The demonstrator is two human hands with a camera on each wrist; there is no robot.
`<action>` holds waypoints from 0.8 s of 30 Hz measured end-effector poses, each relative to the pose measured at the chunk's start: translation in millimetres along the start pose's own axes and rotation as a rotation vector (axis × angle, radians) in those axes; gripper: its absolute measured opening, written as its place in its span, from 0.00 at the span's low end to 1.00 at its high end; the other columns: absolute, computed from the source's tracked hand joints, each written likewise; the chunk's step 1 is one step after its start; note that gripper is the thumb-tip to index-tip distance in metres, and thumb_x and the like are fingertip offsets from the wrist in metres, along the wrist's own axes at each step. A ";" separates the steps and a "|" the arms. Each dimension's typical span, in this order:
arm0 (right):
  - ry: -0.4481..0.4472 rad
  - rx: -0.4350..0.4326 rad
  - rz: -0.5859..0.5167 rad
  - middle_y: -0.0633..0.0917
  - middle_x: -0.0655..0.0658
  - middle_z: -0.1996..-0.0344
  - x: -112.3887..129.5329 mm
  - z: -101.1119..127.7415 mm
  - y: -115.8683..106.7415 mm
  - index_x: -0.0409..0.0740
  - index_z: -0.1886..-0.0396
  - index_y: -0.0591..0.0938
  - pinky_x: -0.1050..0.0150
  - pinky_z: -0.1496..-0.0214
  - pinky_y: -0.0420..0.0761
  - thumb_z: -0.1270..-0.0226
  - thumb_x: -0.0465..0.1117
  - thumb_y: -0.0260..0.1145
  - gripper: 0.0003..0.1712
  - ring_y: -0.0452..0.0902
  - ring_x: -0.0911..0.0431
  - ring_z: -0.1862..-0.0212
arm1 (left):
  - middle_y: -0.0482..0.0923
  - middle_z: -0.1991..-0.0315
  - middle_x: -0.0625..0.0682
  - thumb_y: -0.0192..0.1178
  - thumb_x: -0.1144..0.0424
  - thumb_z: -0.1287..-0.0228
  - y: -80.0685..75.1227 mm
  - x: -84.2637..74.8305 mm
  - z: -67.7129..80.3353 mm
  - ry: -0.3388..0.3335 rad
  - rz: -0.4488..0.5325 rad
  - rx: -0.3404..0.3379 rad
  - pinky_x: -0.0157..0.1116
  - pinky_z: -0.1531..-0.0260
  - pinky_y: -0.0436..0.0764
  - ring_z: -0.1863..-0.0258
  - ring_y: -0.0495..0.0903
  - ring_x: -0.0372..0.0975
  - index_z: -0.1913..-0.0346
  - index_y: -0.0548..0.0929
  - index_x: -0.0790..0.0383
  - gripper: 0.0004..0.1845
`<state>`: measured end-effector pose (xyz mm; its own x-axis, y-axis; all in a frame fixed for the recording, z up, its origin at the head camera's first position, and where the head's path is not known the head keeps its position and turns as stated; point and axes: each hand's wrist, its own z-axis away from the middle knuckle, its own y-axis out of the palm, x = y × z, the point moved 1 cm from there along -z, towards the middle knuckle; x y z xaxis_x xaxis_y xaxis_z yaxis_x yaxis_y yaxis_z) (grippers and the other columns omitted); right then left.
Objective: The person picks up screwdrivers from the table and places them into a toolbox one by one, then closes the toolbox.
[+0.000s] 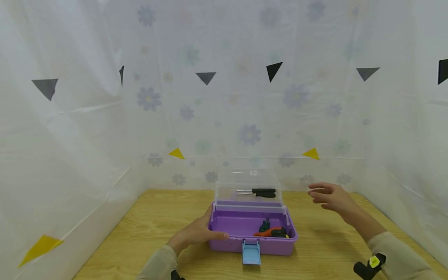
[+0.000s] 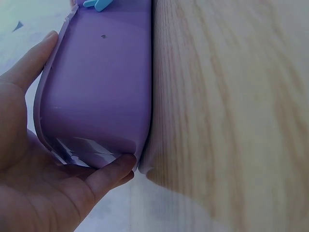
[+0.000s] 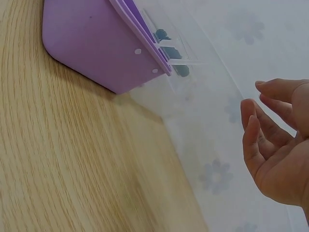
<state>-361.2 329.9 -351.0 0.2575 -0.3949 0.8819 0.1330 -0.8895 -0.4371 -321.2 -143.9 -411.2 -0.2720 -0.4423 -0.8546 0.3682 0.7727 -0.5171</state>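
Note:
A purple toolbox (image 1: 227, 245) stands on the table with its clear lid (image 1: 246, 177) raised at the back. My left hand (image 1: 196, 233) holds its left end; in the left wrist view the thumb lies at the rim and the fingers reach round the end wall. Two black-handled screwdrivers (image 1: 265, 191) show at the lid. Inside, toward the right, lie an orange-and-dark tool (image 1: 267, 232) and a dark green one (image 1: 265, 224). A light blue latch (image 1: 251, 254) hangs down in front. Off to the box's right, my right hand (image 1: 332, 200) hovers above the table, fingers loosely bent, holding nothing.
The wooden table (image 1: 157, 217) reaches back to a white flowered curtain (image 1: 224, 128), which also closes off both sides. Black and yellow triangles are stuck on the curtain. Dark devices are strapped at both wrists, one being a black wrist camera (image 1: 370, 266).

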 end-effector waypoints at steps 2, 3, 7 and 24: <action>0.010 -0.007 0.013 0.83 0.39 0.40 -3.3 2.2 -4.4 0.33 0.28 0.73 0.58 0.50 0.84 0.22 0.49 0.65 0.33 0.83 0.56 0.50 | 0.58 0.22 0.68 0.75 0.42 0.44 0.1 0.2 0.0 0.002 0.000 -0.004 0.66 0.30 0.58 0.27 0.63 0.61 0.16 0.34 0.57 0.69; 0.019 -0.011 0.018 0.83 0.39 0.41 -5.0 3.5 -6.8 0.34 0.28 0.73 0.58 0.50 0.84 0.22 0.50 0.65 0.33 0.83 0.56 0.50 | 0.58 0.22 0.68 0.75 0.42 0.44 0.1 0.2 -0.1 0.002 -0.001 -0.007 0.66 0.30 0.58 0.27 0.63 0.61 0.16 0.34 0.57 0.69; 0.041 -0.018 0.024 0.83 0.38 0.40 -12.7 10.4 -16.4 0.33 0.28 0.72 0.54 0.49 0.84 0.21 0.49 0.64 0.33 0.83 0.56 0.50 | 0.59 0.23 0.67 0.75 0.42 0.44 0.3 0.8 -0.8 -0.002 -0.004 -0.009 0.66 0.30 0.58 0.28 0.64 0.61 0.15 0.34 0.56 0.69; 0.130 -0.122 0.098 0.79 0.28 0.39 -48.0 39.2 -48.1 0.27 0.27 0.68 0.56 0.53 0.86 0.21 0.51 0.63 0.37 0.82 0.60 0.54 | 0.60 0.24 0.69 0.76 0.43 0.44 0.4 0.4 -1.0 0.013 0.001 -0.013 0.65 0.30 0.58 0.28 0.64 0.61 0.16 0.34 0.59 0.69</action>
<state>-342.4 400.7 -379.2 0.1366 -0.5001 0.8551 -0.0054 -0.8636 -0.5042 -322.1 -143.3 -411.7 -0.2836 -0.4354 -0.8544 0.3565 0.7793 -0.5154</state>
